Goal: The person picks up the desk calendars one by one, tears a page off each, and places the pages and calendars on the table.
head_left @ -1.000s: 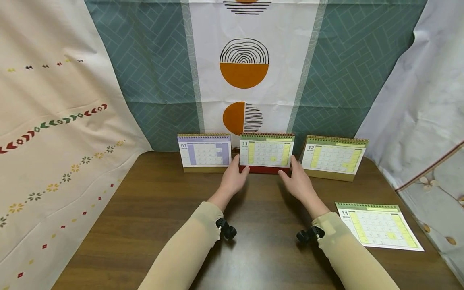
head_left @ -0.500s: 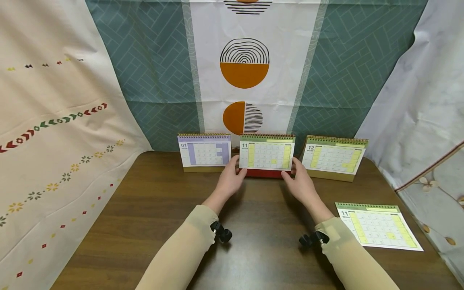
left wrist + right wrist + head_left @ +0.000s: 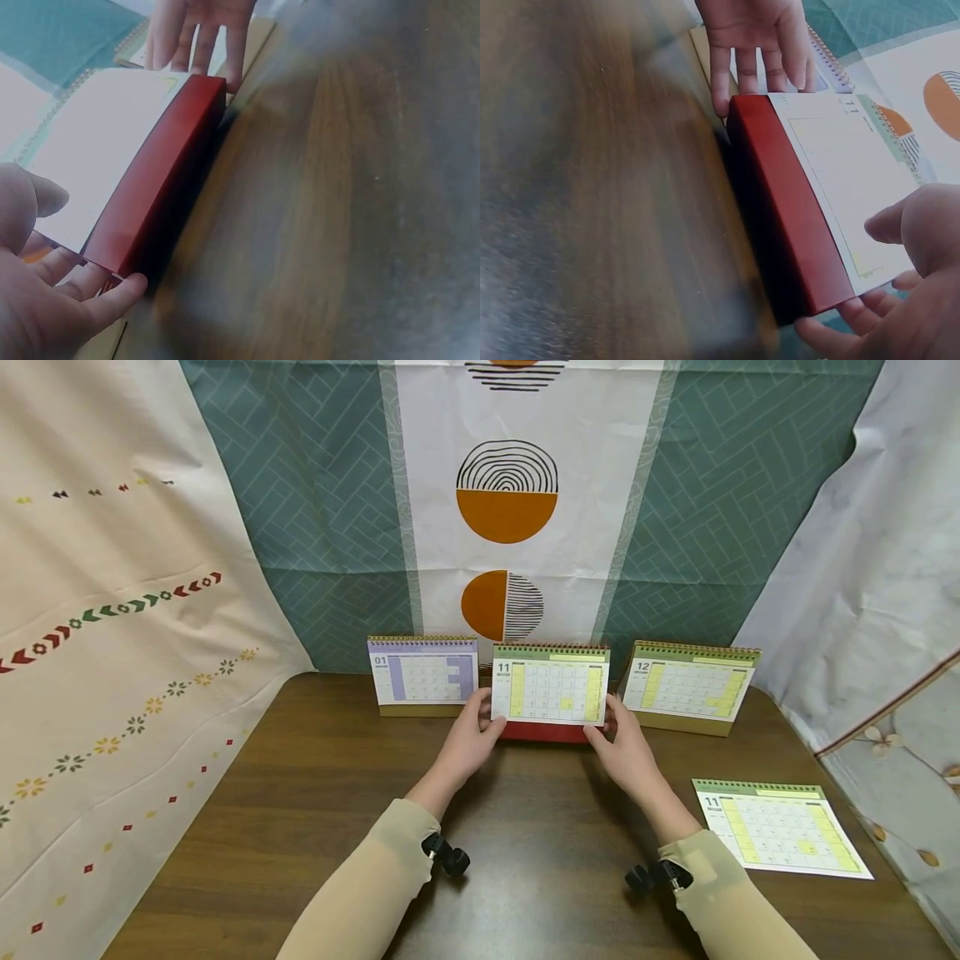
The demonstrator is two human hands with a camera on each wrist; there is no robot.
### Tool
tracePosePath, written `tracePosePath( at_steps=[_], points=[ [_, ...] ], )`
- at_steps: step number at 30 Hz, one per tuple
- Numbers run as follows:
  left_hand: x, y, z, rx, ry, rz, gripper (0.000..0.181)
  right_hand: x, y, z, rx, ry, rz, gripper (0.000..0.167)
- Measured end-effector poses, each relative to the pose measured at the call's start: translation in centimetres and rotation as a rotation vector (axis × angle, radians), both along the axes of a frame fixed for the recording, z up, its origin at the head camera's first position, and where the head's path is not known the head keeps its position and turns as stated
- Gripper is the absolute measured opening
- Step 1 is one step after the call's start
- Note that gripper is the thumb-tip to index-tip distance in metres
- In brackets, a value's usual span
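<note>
Between the two hands stands a desk calendar [image 3: 551, 689] with a red base [image 3: 543, 732], a green header and the number 11. The left hand [image 3: 467, 743] grips its left edge, thumb at the front and fingers behind the side. At the right edge, the right hand [image 3: 628, 752] holds it the same way. In the left wrist view, fingertips curl under the end of the red base [image 3: 154, 180]. The right wrist view has the right hand [image 3: 922, 277] with its fingers under the near corner and its thumb over the page [image 3: 840, 187].
A purple calendar [image 3: 425, 677] marked 01 stands to the left, and a green one [image 3: 686, 689] marked 12 to the right. A loose sheet [image 3: 780, 827] marked 11 lies on the right of the wooden table [image 3: 300, 827]. Patterned cloths [image 3: 322, 485] hang behind and beside.
The red-based calendar has come toward the person, away from the back cloth, with both hands now gripping its sides. The neighbouring calendars and the sheet have stayed in place.
</note>
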State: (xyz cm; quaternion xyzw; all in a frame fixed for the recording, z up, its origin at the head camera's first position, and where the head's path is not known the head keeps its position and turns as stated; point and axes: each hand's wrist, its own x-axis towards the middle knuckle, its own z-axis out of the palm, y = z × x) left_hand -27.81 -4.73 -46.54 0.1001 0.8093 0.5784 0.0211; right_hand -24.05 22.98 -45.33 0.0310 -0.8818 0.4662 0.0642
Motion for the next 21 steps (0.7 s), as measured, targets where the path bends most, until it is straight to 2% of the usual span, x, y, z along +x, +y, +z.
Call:
tracePosePath(
  at_steps=[10, 16, 21],
  points=[
    [1.2, -0.2, 0.0, 0.048, -0.034, 0.016, 0.058, 1.3, -0.3, -0.1, -0.075, -0.019, -0.001, 0.069],
    [1.7, -0.1, -0.1, 0.106, 0.014, -0.011, 0.051, 2.0, -0.4, 0.2, -0.077, -0.028, 0.012, 0.069],
    [2.1, -0.4, -0.1, 0.093, 0.059, -0.019, 0.045, 2.3, -0.5, 0.7, -0.055, -0.045, 0.019, 0.070]
  ],
)
